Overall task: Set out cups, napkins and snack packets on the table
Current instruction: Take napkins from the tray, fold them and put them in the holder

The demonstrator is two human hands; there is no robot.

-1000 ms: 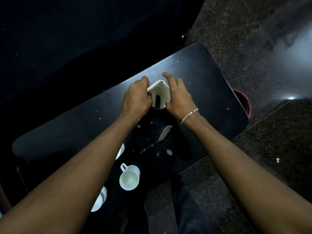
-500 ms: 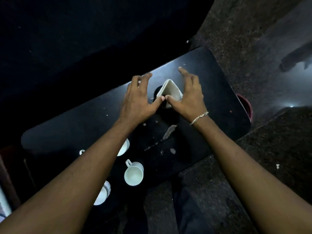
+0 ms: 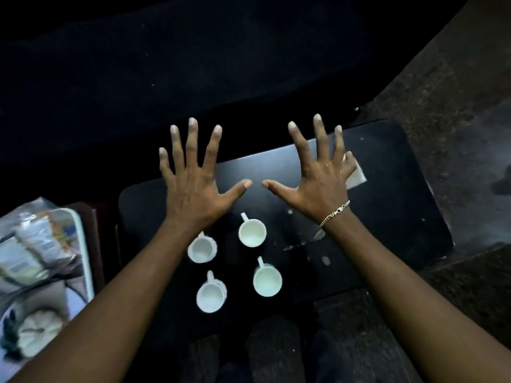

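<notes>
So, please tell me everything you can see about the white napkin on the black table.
The napkin looks like white paper or thin cloth, folded, with one pointed corner showing. It sits toward the far right part of the dark table, well away from the four cups. The spread right hand covers most of it from this view, so its full shape and whether it stands in a holder cannot be told. The hand appears to be above it, not gripping it.

4 white ceramic cups [image 3: 252, 233] sit upright, empty, clustered together; a folded white paper napkin [image 3: 356, 177] lies further right.
</notes>
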